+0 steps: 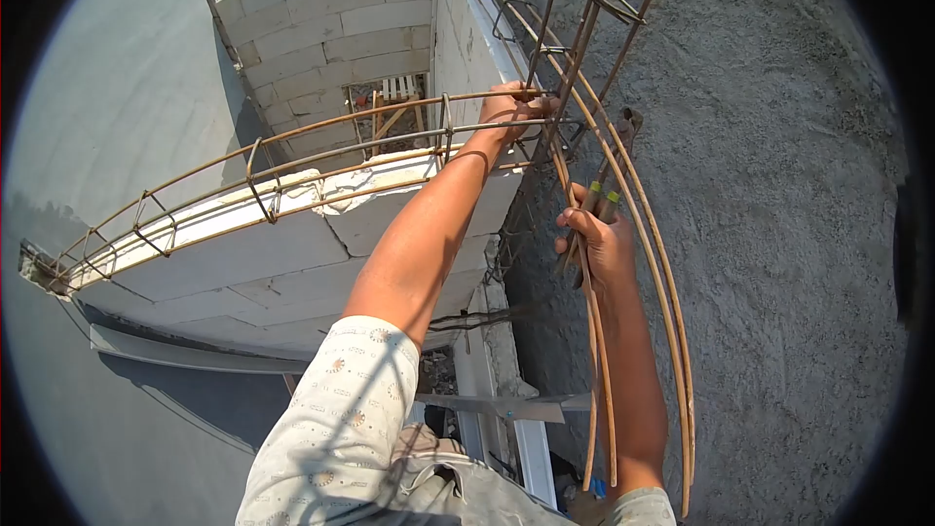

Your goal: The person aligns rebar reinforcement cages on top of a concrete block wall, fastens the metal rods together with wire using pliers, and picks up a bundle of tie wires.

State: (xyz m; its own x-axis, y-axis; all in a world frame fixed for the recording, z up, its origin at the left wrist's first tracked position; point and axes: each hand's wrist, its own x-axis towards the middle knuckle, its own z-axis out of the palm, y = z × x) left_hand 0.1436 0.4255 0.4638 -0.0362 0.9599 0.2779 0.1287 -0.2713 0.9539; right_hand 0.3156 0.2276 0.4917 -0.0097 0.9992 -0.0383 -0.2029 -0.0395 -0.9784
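Left hand (508, 109) at the rebar joint; pincers (612, 197) in the right hand (602, 242).
Your left fingers curled where the horizontal rebar cage (258, 142) met the upright bars (587, 24); their grip could not be confirmed. Your right hand was closed around the pincers' handles, near those bars. The cage ran along the block wall (243, 258).

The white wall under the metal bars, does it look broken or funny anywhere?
Yes, the white wall looks chipped: its top edge is rough and uneven near the middle, under the metal bars. That seems odd because most of its side looks flat and smooth.
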